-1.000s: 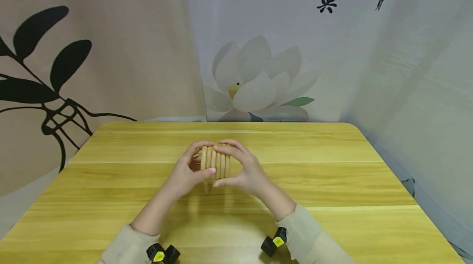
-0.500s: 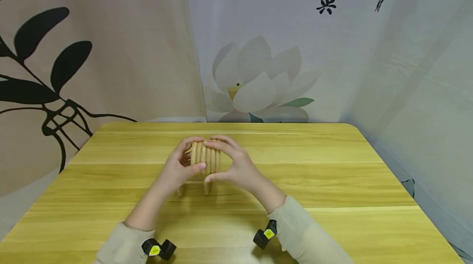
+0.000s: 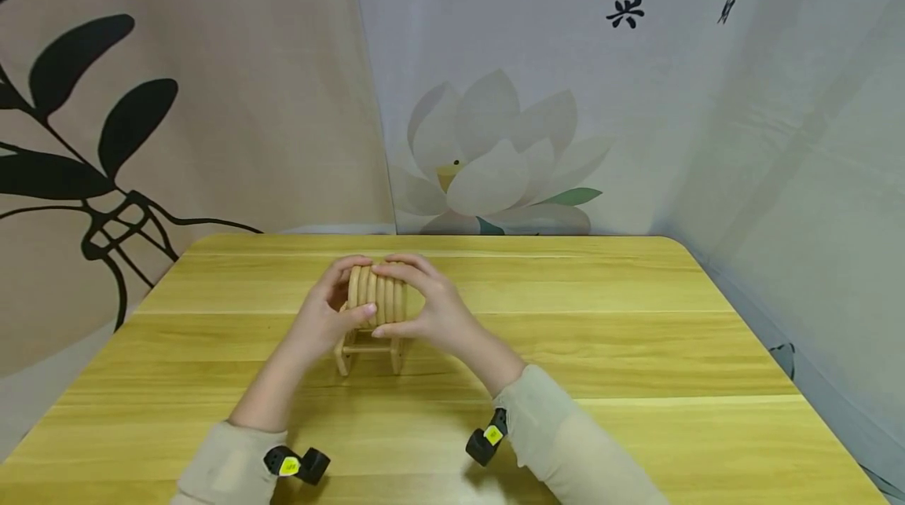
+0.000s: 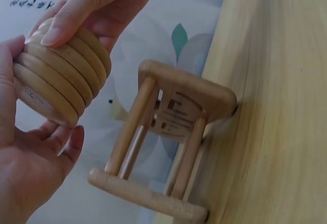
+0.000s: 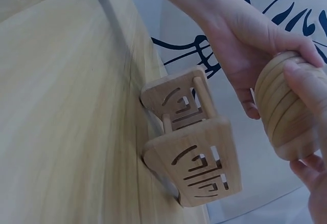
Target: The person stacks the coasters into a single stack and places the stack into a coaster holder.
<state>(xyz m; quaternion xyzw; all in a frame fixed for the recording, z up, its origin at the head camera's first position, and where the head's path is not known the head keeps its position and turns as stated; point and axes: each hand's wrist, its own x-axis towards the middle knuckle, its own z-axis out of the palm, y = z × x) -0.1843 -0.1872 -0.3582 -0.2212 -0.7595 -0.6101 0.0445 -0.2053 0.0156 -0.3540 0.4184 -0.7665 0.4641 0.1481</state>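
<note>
Several round wooden coasters (image 3: 382, 297) are pressed together face to face in one stack, their edges toward me. My left hand (image 3: 314, 320) grips the stack's left end, thumb in front and fingers over the top. From the right, my right hand (image 3: 438, 312) holds the same stack with its thumb low on the near side. Behind and below the coasters stands a small wooden rack (image 3: 371, 348) on the table. In the left wrist view the rack (image 4: 148, 198) shows round rods between two end panels, and nothing sits in it. The right wrist view shows the cut-out pattern in its panel (image 5: 189, 142).
The wood-grain table (image 3: 601, 348) extends around the hands, with its far edge close to a fabric backdrop (image 3: 495, 34) printed with a lotus and black leaves. Small black devices (image 3: 484, 438) sit on both sleeve cuffs.
Both hands have carried the coaster stack to the left and slightly up in the head view, now over the rack. The rack, mostly hidden before, shows more of its near side.
</note>
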